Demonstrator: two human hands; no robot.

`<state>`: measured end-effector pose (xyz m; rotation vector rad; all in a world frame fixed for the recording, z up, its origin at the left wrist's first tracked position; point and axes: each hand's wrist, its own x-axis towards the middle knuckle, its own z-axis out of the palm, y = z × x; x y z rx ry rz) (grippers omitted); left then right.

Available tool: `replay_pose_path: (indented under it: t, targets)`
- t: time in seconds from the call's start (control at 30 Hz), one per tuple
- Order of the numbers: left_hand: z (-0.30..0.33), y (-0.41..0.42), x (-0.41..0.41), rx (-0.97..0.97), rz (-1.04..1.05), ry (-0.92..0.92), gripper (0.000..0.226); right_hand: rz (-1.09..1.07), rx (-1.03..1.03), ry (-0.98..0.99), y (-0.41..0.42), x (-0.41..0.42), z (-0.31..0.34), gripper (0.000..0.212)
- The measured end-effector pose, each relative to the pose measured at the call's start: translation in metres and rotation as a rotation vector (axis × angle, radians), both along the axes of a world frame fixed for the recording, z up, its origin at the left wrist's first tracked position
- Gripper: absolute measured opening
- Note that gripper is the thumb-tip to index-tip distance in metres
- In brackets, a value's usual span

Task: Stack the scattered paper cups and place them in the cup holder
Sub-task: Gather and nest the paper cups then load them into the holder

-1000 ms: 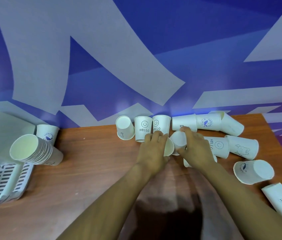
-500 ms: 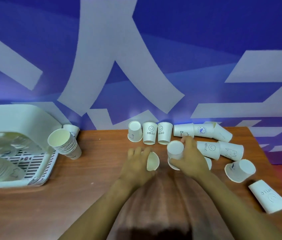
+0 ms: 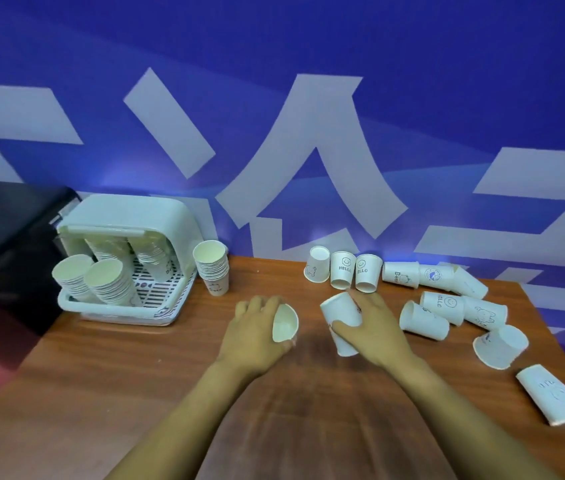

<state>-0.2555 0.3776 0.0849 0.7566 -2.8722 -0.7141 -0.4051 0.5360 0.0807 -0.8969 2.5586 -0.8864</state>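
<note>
1. At 9 o'clock on the wooden table (image 3: 101, 393), the white cup holder (image 3: 125, 216) contains stacks of cups; one cup stack (image 3: 212, 268) stands just beside it.
2. At centre, the left hand (image 3: 253, 336) grips a paper cup (image 3: 285, 323), fingers curled around it.
3. The right hand (image 3: 371, 327) holds another, tilted cup (image 3: 341, 317).
4. At 3 o'clock lie the scattered cups (image 3: 447, 299).

Left hand (image 3: 257, 336) covers most of cup (image 3: 285, 323); only open mouth shows, print hidden. Right hand (image 3: 369, 323) hides one side of tilted cup (image 3: 341, 318), print there unreadable. Stacks at back of cup holder (image 3: 125, 233) partly hidden under its hood, count unclear. Both forearms cut off by bottom edge. Lettering on fallen cup (image 3: 551, 393) near right edge too blurred to read. Dark object (image 3: 4, 230) at far left cut off by edge, identity unclear.
</note>
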Motion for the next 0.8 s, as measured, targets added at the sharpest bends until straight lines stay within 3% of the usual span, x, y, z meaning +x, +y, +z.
replay_pose_path:
  t: [0.27, 0.4, 0.5, 0.63, 0.8]
  targets:
    - [-0.010, -0.049, 0.052, 0.051, -0.020, 0.025, 0.063, -0.079, 0.071, 0.022, -0.037, 0.049, 0.008, 0.037]
    - [-0.012, -0.098, 0.088, 0.063, -0.026, 0.035, 0.063, -0.177, -0.100, -0.130, -0.078, 0.078, 0.009, 0.034]
    - [-0.011, -0.141, 0.116, 0.073, -0.019, 0.036, 0.062, -0.283, -0.102, -0.296, -0.121, 0.100, 0.006, 0.038]
    - [-0.009, -0.195, 0.148, 0.068, -0.005, 0.055, 0.064, -0.399, -0.069, -0.578, -0.175, 0.129, 0.000, 0.063]
    - [-0.018, -0.248, 0.173, 0.063, 0.017, 0.064, 0.061, -0.395, -0.010, -0.680, -0.220, 0.162, -0.005, 0.063]
